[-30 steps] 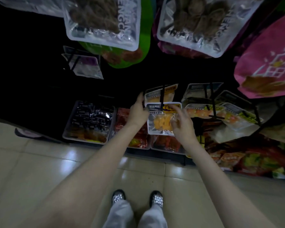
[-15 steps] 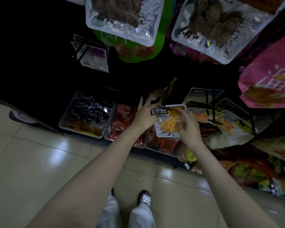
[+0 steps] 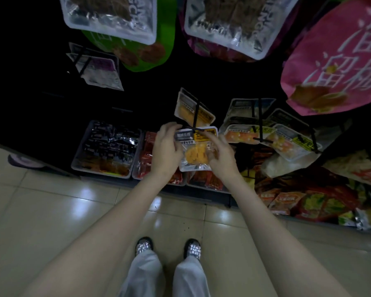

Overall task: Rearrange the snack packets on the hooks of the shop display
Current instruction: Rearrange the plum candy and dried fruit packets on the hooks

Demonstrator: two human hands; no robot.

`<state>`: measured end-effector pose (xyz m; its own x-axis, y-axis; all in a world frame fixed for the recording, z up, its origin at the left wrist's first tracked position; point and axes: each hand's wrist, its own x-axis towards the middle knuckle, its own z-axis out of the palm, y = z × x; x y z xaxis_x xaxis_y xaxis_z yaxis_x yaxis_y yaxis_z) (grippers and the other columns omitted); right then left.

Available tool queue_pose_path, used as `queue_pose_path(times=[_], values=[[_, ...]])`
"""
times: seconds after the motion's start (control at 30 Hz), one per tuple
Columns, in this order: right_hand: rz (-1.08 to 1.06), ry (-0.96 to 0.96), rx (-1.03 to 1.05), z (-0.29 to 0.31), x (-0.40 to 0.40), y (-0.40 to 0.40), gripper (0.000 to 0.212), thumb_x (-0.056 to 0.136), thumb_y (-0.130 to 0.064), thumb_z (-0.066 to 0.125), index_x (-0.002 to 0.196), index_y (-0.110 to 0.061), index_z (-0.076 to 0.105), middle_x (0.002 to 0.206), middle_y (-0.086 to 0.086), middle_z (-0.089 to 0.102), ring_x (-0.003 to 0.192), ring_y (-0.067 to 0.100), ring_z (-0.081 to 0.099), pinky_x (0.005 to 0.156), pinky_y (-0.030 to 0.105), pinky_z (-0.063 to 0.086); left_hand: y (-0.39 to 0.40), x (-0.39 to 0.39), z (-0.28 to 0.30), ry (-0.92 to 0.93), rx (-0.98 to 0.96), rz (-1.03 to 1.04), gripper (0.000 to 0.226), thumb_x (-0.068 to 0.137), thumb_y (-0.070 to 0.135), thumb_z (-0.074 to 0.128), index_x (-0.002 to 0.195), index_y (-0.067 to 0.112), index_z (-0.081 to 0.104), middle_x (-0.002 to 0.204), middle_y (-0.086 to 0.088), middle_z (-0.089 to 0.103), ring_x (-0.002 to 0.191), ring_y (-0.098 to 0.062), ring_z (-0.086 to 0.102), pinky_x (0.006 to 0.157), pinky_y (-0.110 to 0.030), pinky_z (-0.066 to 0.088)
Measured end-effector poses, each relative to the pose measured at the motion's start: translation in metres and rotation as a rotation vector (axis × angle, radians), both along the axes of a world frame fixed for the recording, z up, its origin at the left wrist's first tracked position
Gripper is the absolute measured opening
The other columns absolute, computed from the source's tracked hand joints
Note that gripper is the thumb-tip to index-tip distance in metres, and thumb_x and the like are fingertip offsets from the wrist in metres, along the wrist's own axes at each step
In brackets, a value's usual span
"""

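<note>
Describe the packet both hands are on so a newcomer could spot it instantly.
Start at the big pink bag at upper right, then drop down-left to the row of small packets on black hooks above the floor bins. The held packet sits between the left hand and right hand. It is clear, with orange pieces inside and a grey-and-yellow header, the only one gripped.

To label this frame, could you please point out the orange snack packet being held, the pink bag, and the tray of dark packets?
orange snack packet (image 3: 194,156), head view, orange contents.
pink bag (image 3: 338,61), head view, printed front.
tray of dark packets (image 3: 76,161), head view, left rim.
</note>
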<state>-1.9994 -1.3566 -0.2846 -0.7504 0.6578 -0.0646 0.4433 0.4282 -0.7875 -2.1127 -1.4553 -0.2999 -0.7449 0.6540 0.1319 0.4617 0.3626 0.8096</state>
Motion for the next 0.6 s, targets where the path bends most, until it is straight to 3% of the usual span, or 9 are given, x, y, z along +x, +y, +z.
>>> queue_pose_path(times=[0.1,0.23,0.43,0.53,0.6], values=[[-0.116,0.091,-0.054,0.001,-0.009,-0.002,0.053,0.091,0.009,0.045,0.137,-0.017,0.045,0.112,0.001,0.038,0.095,0.0,0.042,0.081,-0.004,0.033,0.001,0.004,0.0,0.105,-0.03,-0.073,0.04,0.088,-0.005,0.047,0.128,0.0,0.051,0.137,-0.015,0.045,0.128,-0.027,0.04,0.108,-0.034,0.031],[-0.145,0.055,-0.04,-0.007,-0.02,0.002,0.055,0.091,0.01,0.044,0.138,-0.018,0.044,0.112,0.002,0.036,0.108,0.01,0.04,0.089,0.004,0.028,0.005,-0.001,-0.005,0.21,-0.169,-0.291,0.041,0.081,-0.01,0.05,0.12,-0.001,0.057,0.143,-0.017,0.041,0.135,-0.033,0.033,0.109,-0.05,0.032],[-0.088,0.036,-0.018,-0.01,-0.011,0.001,0.056,0.089,0.011,0.044,0.139,-0.015,0.042,0.115,0.003,0.035,0.113,0.009,0.037,0.085,-0.007,0.023,0.001,-0.002,-0.005,0.251,-0.212,-0.321,0.05,0.079,-0.01,0.052,0.128,0.0,0.052,0.144,-0.018,0.037,0.135,-0.035,0.032,0.108,-0.051,0.031],[-0.116,0.054,-0.062,-0.011,-0.011,-0.001,0.057,0.09,0.011,0.043,0.139,-0.018,0.042,0.126,0.006,0.037,0.126,0.018,0.037,0.093,0.003,0.026,0.001,-0.004,-0.004,0.248,-0.227,-0.354,0.051,0.081,-0.008,0.051,0.131,0.001,0.048,0.147,-0.016,0.033,0.138,-0.032,0.028,0.108,-0.051,0.031],[-0.132,0.08,-0.061,-0.011,-0.014,-0.001,0.056,0.09,0.011,0.043,0.139,-0.018,0.042,0.124,0.007,0.037,0.122,0.015,0.038,0.093,0.004,0.028,0.002,-0.006,-0.003,0.262,-0.213,-0.366,0.05,0.082,-0.007,0.05,0.13,0.004,0.049,0.151,-0.013,0.028,0.14,-0.03,0.024,0.111,-0.048,0.028]])
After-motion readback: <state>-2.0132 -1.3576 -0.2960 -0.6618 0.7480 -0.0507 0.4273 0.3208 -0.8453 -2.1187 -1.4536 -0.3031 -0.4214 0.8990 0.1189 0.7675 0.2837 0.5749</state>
